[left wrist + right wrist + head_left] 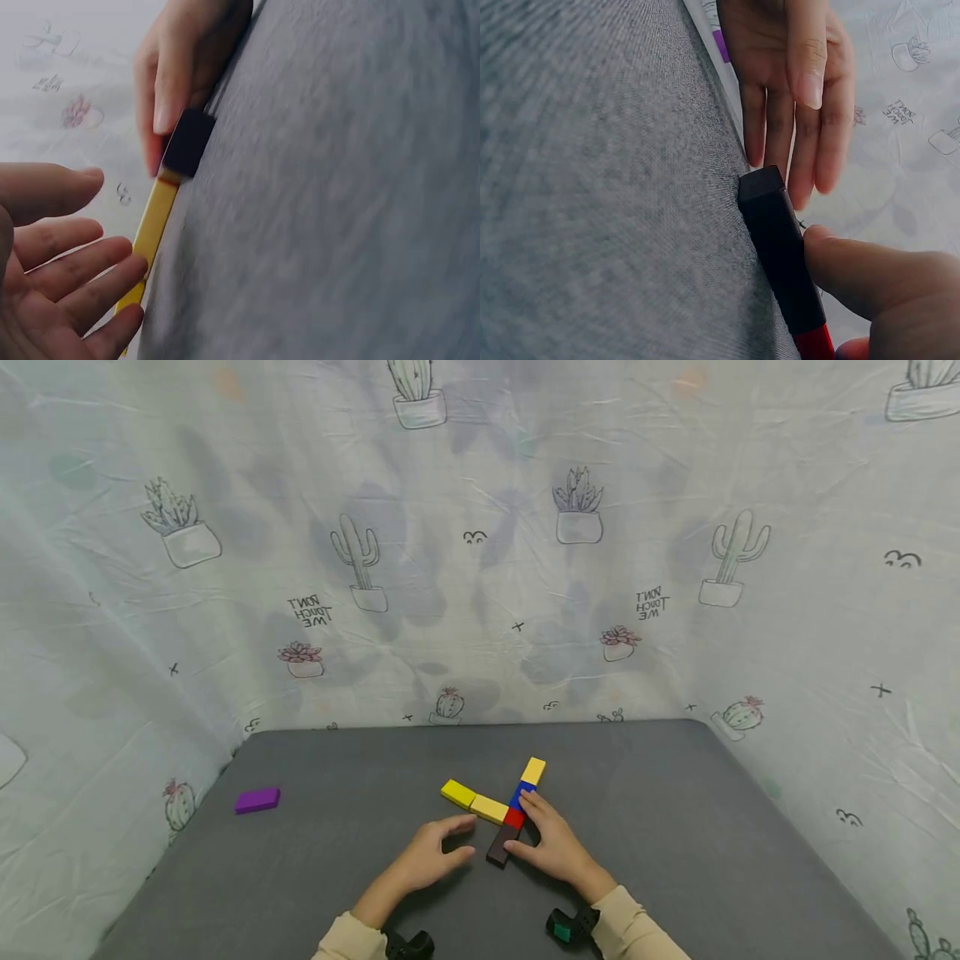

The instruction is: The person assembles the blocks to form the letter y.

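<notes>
On the grey table, a slanting row is made of a yellow block point(533, 770), a blue block point(517, 795), a red block point(513, 817) and a blackish block point(500, 847). From this row a pale yellow block point(490, 810) and a brighter yellow block point(458, 793) branch off to the left. My right hand point(558, 846) lies along the row's right side, fingertips at the blue block and thumb against the blackish block point(776, 247). Left of the row, my left hand point(432, 853) has its fingers and thumb spread apart, holding nothing; its fingertips are near the pale yellow block.
A purple block point(257, 800) lies alone at the left of the table point(360, 768). Pale cloth point(480, 568) printed with cacti hangs behind the table and on both sides. Dark devices are strapped at both wrists.
</notes>
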`<state>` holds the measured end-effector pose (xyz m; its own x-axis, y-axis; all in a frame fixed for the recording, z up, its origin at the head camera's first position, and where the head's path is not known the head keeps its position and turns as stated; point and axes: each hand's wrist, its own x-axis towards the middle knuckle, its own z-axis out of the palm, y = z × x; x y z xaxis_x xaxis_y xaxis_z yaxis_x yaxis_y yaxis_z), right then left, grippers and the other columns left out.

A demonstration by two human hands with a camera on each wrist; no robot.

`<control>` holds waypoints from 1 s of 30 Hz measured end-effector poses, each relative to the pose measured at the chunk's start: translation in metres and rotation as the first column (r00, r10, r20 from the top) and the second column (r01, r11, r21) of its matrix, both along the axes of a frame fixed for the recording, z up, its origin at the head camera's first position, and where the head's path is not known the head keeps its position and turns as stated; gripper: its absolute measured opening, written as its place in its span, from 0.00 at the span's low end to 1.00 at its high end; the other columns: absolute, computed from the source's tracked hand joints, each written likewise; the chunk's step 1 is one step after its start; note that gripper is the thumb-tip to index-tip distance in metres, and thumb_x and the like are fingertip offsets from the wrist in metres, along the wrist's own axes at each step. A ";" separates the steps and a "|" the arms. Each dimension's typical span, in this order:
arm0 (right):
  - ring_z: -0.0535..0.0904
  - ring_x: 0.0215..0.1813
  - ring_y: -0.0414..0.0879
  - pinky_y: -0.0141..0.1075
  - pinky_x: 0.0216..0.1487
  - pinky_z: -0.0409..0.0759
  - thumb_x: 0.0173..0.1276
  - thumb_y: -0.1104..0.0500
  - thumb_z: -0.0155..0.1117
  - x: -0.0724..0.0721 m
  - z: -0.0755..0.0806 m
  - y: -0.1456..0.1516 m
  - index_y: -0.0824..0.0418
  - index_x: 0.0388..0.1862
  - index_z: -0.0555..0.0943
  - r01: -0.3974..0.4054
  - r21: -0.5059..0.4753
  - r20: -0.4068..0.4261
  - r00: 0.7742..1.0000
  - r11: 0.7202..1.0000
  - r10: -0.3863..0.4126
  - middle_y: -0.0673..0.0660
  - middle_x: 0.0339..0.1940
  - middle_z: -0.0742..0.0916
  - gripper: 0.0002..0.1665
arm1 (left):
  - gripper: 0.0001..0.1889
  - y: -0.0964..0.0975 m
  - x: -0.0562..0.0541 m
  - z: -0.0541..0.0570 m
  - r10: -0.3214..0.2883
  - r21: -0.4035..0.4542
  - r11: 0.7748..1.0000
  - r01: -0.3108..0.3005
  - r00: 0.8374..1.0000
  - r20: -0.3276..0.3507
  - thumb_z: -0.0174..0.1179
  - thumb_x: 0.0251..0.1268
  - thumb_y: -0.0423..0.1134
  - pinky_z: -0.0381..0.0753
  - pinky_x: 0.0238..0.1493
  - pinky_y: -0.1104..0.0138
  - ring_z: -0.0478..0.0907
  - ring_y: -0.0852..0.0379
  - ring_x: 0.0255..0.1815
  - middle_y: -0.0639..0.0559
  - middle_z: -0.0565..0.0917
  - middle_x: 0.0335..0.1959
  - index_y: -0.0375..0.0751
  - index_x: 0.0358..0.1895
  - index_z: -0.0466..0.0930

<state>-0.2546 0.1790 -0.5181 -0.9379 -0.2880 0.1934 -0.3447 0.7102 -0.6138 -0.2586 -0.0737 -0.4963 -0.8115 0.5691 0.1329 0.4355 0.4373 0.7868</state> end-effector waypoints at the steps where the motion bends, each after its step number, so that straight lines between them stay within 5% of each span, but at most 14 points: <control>1: 0.57 0.75 0.58 0.59 0.69 0.61 0.59 0.36 0.65 0.000 0.000 0.000 0.62 0.72 0.63 0.002 0.002 0.002 1.000 1.000 -0.002 0.60 0.74 0.64 0.50 | 0.26 -0.002 -0.001 0.000 0.008 0.012 1.000 -0.008 1.000 -0.001 0.58 0.67 0.43 0.70 0.61 0.47 0.75 0.43 0.61 0.39 0.77 0.60 0.32 0.64 0.70; 10: 0.56 0.75 0.58 0.59 0.68 0.62 0.60 0.36 0.64 0.000 0.000 0.001 0.63 0.72 0.63 -0.025 -0.006 0.002 1.000 1.000 0.025 0.60 0.74 0.64 0.50 | 0.25 -0.029 -0.003 -0.004 0.183 0.072 0.981 -0.180 0.983 -0.030 0.57 0.68 0.39 0.72 0.60 0.49 0.75 0.44 0.60 0.38 0.76 0.60 0.31 0.65 0.68; 19: 0.56 0.75 0.59 0.59 0.68 0.62 0.59 0.36 0.64 0.001 0.001 0.001 0.63 0.71 0.63 -0.027 -0.019 0.013 1.000 0.999 0.027 0.60 0.74 0.64 0.50 | 0.23 -0.076 -0.003 -0.005 0.391 0.107 0.919 -0.378 0.910 -0.139 0.57 0.66 0.34 0.76 0.56 0.49 0.77 0.40 0.57 0.36 0.78 0.57 0.28 0.62 0.70; 26: 0.57 0.75 0.58 0.59 0.67 0.62 0.59 0.36 0.64 0.001 0.002 0.001 0.63 0.71 0.64 -0.025 -0.021 0.017 1.000 0.999 0.026 0.59 0.74 0.64 0.49 | 0.23 -0.124 -0.003 -0.007 0.535 0.121 0.845 -0.521 0.823 -0.188 0.56 0.69 0.35 0.74 0.56 0.51 0.75 0.37 0.58 0.33 0.77 0.57 0.27 0.63 0.68; 28: 0.57 0.75 0.58 0.59 0.67 0.63 0.59 0.36 0.64 0.001 0.002 0.001 0.63 0.71 0.64 -0.027 -0.020 0.016 0.999 0.999 0.027 0.60 0.74 0.64 0.49 | 0.23 -0.136 -0.003 -0.005 0.594 0.120 0.804 -0.582 0.782 -0.188 0.54 0.70 0.36 0.73 0.56 0.53 0.74 0.37 0.59 0.32 0.76 0.58 0.27 0.64 0.67; 30: 0.57 0.75 0.58 0.59 0.67 0.63 0.59 0.36 0.64 0.001 0.002 0.001 0.63 0.71 0.64 -0.028 -0.018 0.017 0.999 0.999 0.028 0.59 0.74 0.64 0.49 | 0.23 -0.146 -0.002 -0.004 0.667 0.112 0.744 -0.659 0.722 -0.183 0.53 0.71 0.37 0.74 0.55 0.54 0.74 0.36 0.58 0.32 0.76 0.58 0.28 0.64 0.67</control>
<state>-0.2541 0.1804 -0.5162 -0.9328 -0.3105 0.1829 -0.3534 0.6893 -0.6325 -0.2608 -0.2199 -0.5000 -0.9328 -0.1129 0.3422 0.1923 0.6472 0.7377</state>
